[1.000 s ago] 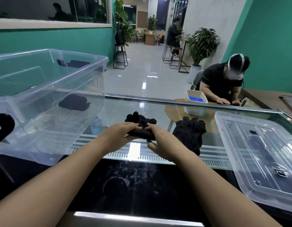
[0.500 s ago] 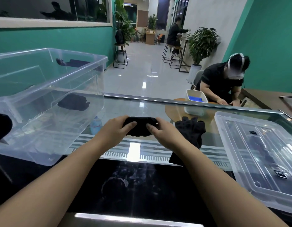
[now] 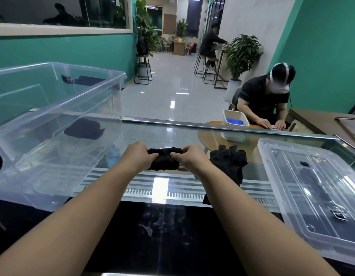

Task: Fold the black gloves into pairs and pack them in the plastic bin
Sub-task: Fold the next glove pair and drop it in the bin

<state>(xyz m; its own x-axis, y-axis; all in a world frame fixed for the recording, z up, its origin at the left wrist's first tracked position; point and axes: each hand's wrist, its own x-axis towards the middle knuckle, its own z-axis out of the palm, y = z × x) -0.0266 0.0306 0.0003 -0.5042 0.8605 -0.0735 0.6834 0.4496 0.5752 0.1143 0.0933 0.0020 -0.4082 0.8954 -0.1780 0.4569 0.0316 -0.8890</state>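
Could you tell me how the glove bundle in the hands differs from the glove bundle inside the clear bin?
The held bundle is gripped at both ends by the left hand and right hand; the bundle in the bin lies untouched. The held one sits outside the clear bin. Both are black and compactly folded.

One view only — head-worn, wide-angle, looking forward and down over a glass counter (image 3: 192, 136), near the forearms, a room beyond.

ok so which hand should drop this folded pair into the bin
Left. The left hand grips the folded pair on the side nearest the plastic bin, which stands to the person's left. The right hand would probably have to cross over.
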